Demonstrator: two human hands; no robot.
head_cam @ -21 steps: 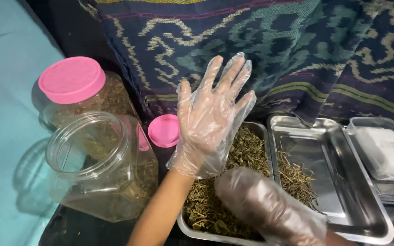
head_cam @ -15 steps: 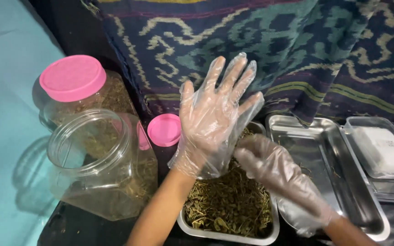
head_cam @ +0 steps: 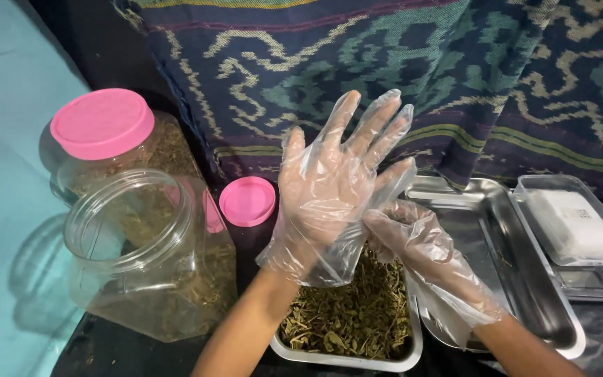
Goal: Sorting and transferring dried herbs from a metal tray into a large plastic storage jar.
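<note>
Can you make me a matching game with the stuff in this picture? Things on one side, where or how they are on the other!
Things:
1. open jar
2. loose pink lid
3. dried herbs
4. left hand

Descriptions:
A. lying flat behind the herb tray
B. raised, fingers spread, in a clear glove
C. filling a metal tray
D. clear plastic, no lid, at the left

Pairs: 1-D, 2-A, 3-C, 4-B

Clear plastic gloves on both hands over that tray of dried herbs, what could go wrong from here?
1. The thin clear plastic glove on the left hand sits loose and baggy at the wrist; as the right hand pinches its edge, it might tear or slip off.
2. Both hands hover over the steel tray of dried green herbs; a snagged cuff could scatter herbs.
3. The open clear plastic jar lies tilted close by the left forearm; a nudge could roll it.
</note>
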